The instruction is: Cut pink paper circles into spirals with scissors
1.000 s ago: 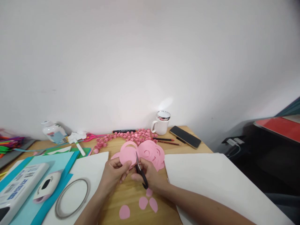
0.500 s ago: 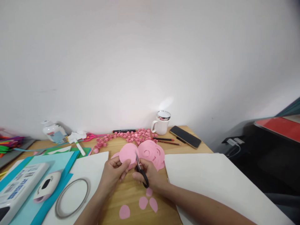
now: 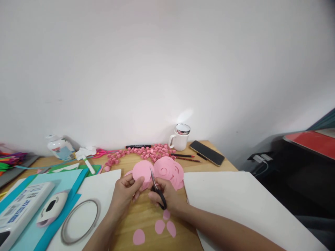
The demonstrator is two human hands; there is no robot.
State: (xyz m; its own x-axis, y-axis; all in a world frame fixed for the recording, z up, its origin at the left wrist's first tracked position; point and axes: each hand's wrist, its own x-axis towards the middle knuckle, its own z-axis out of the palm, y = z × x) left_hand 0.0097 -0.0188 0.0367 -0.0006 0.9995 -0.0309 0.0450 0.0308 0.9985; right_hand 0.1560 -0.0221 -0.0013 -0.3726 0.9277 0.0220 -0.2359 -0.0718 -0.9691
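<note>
My left hand (image 3: 127, 191) pinches a pink paper circle (image 3: 141, 170) by its lower left edge, above the wooden table. In my right hand (image 3: 169, 195) are black-handled scissors (image 3: 159, 191), their blades at the circle's right edge. Whether the blades are parted is too small to tell. Behind my right hand lies a pile of pink paper spirals (image 3: 170, 170). Below my hands several small pink paper pieces rest on the wood, among them a rounded piece (image 3: 139, 237) and an oval piece (image 3: 171, 229).
Rolled pink paper flowers (image 3: 154, 150) line the back by a white mug (image 3: 180, 137), pencils and a phone (image 3: 207, 152). White sheets (image 3: 235, 202) cover the right. Leftward are a tape roll (image 3: 64, 226), a white-and-pink device (image 3: 52, 209), coloured paper and a bottle (image 3: 60, 147).
The pink circle and my left hand have shifted very slightly left. The scissors stay at the circle's right edge, and the loose pieces lie as before.
</note>
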